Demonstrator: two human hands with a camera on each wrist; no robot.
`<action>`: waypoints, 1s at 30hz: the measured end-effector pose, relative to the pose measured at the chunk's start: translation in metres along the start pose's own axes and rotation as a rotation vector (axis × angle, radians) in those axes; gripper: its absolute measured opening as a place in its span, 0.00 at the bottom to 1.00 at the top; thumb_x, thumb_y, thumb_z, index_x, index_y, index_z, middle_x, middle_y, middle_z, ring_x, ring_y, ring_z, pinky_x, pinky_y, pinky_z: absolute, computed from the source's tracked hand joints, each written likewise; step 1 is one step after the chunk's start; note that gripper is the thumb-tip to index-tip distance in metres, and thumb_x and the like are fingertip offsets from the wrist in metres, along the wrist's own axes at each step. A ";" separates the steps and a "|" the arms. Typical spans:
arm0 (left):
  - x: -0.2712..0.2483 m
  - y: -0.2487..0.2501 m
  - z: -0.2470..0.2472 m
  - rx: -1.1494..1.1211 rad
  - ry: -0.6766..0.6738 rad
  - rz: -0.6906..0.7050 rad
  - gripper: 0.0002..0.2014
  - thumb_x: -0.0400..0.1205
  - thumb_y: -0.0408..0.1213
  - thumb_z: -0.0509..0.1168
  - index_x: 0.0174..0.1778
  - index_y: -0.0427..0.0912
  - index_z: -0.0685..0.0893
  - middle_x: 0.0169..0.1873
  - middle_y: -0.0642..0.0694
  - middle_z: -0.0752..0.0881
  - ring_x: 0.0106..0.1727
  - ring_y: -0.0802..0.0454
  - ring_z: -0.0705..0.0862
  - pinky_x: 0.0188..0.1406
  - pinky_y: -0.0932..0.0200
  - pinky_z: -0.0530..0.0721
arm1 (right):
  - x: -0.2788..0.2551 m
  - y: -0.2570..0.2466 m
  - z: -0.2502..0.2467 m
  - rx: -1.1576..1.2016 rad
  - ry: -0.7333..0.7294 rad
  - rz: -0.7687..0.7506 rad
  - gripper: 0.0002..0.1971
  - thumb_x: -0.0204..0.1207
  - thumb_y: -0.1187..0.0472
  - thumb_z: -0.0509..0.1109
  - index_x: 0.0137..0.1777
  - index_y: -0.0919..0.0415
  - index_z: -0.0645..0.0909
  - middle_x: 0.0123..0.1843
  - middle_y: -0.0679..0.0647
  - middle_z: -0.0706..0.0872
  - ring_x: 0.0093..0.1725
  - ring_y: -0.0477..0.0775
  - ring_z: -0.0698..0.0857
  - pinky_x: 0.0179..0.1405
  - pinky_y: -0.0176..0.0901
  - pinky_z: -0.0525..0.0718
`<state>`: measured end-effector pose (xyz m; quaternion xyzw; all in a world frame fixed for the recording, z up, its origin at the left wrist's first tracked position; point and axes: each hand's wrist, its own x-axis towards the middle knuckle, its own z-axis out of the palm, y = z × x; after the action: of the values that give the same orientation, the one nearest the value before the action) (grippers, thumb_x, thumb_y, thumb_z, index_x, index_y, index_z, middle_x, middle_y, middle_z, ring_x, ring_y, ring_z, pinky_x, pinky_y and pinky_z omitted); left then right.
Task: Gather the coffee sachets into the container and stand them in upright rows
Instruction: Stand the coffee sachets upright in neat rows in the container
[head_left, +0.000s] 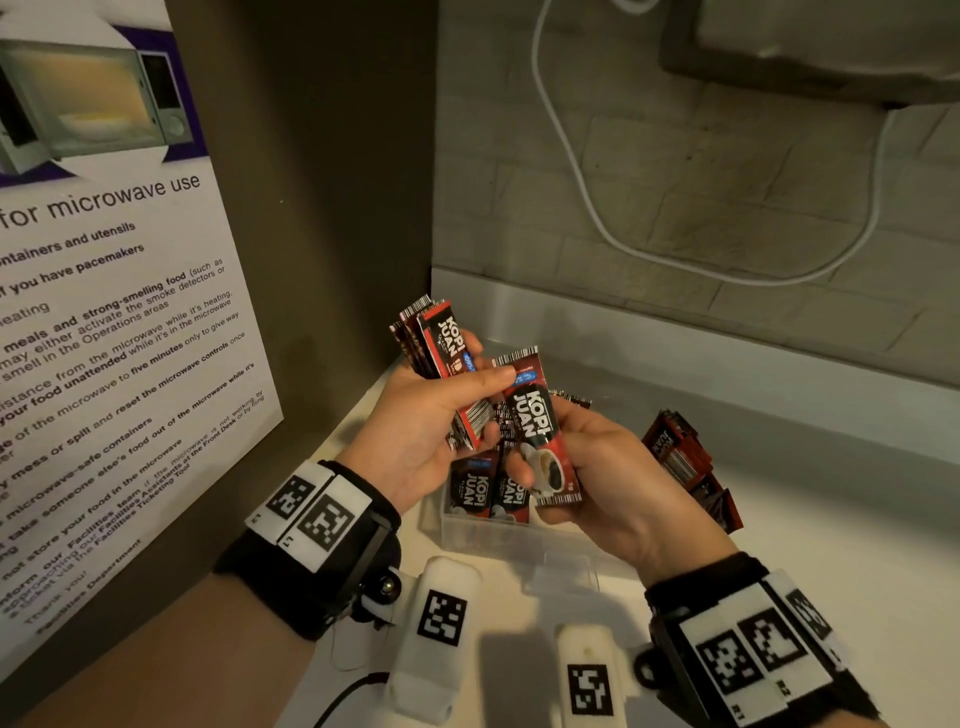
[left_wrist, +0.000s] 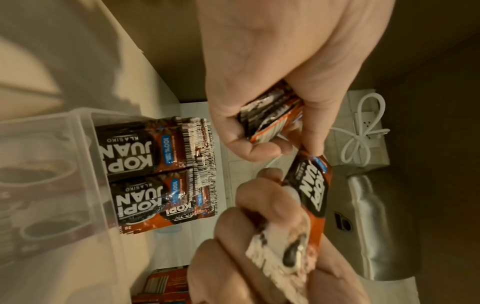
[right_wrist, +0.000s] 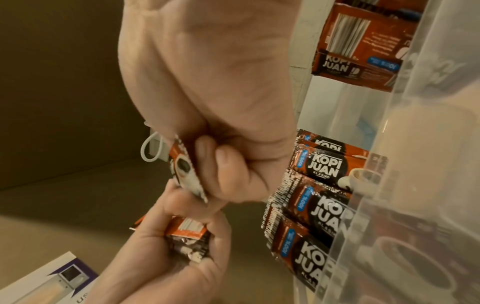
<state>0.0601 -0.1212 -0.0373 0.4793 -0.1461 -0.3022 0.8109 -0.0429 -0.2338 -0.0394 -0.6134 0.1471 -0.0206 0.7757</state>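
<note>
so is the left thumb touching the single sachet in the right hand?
Touching. In the head view the left thumb tip presses the top of the single sachet the right hand pinches.

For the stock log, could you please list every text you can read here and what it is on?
"KOPI JUAN": sachet in the right hand.
"KLASIKO", "100%": sachets in the container.
"for microwave use", "if you have pacemakers": poster.
Poster fine print is only partly legible; sachet small print and barcodes are too blurred.
</note>
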 end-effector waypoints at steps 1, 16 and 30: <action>0.000 0.000 0.000 0.004 0.010 0.018 0.14 0.73 0.24 0.72 0.40 0.49 0.81 0.33 0.51 0.86 0.40 0.49 0.86 0.27 0.59 0.80 | -0.001 -0.001 0.000 -0.023 0.029 -0.013 0.14 0.82 0.70 0.56 0.60 0.64 0.80 0.29 0.57 0.82 0.22 0.48 0.73 0.17 0.33 0.65; 0.002 0.003 -0.009 0.002 0.198 -0.091 0.09 0.75 0.42 0.75 0.43 0.46 0.82 0.34 0.51 0.83 0.37 0.55 0.83 0.24 0.59 0.82 | 0.024 0.019 -0.047 -0.389 0.842 -0.266 0.11 0.76 0.70 0.69 0.36 0.55 0.81 0.37 0.60 0.89 0.35 0.60 0.89 0.41 0.61 0.89; -0.002 0.006 -0.015 -0.075 0.206 -0.150 0.07 0.80 0.30 0.68 0.48 0.48 0.82 0.33 0.50 0.83 0.36 0.54 0.84 0.28 0.58 0.83 | 0.057 0.047 -0.047 -0.241 0.713 0.117 0.11 0.72 0.76 0.69 0.35 0.61 0.76 0.47 0.70 0.88 0.45 0.68 0.90 0.47 0.67 0.88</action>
<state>0.0690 -0.1078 -0.0391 0.4865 -0.0145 -0.3166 0.8141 -0.0070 -0.2787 -0.1056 -0.6452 0.4441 -0.1707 0.5978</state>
